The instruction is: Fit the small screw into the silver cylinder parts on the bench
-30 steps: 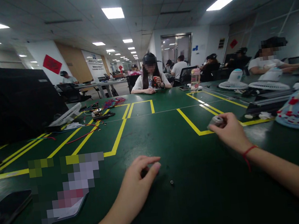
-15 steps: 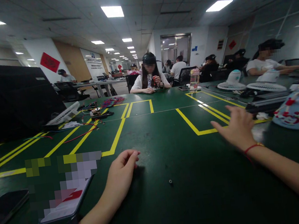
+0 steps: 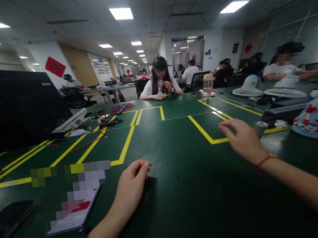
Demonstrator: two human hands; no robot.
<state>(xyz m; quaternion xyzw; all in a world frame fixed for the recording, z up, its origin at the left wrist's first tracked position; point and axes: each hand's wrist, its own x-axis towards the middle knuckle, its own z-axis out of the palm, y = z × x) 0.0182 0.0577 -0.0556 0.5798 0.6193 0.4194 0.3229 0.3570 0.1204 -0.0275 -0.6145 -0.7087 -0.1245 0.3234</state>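
Note:
My left hand [image 3: 133, 182] rests over the green table [image 3: 188, 215] with thumb and fingers pinched together. Whatever those fingers hold, if anything, is hidden. My right hand [image 3: 241, 139], a red cord at its wrist, hovers by the yellow tape corner on the right. Its thumb and index finger come together at the tips, and I cannot make out anything between them. Just beyond its knuckles stands a small metal cylinder [image 3: 261, 127], partly hidden by the hand. A phone [image 3: 81, 217] with a lit screen, partly blurred out, lies left of my left hand.
A dark phone [image 3: 11, 222] lies at the left edge, below a large black box [image 3: 15, 105]. Wires and small parts [image 3: 107, 119] are at the back left. A blue bag-like container [image 3: 312, 119], white fans [image 3: 248, 88] and a bottle [image 3: 207, 86] stand right. A person [image 3: 162, 82] sits opposite.
The small dark ring-shaped part that lay between my hands is gone from the table. My right hand's spread fingers have drawn together, and the metal cylinder shows beside it. My left hand keeps its pinch.

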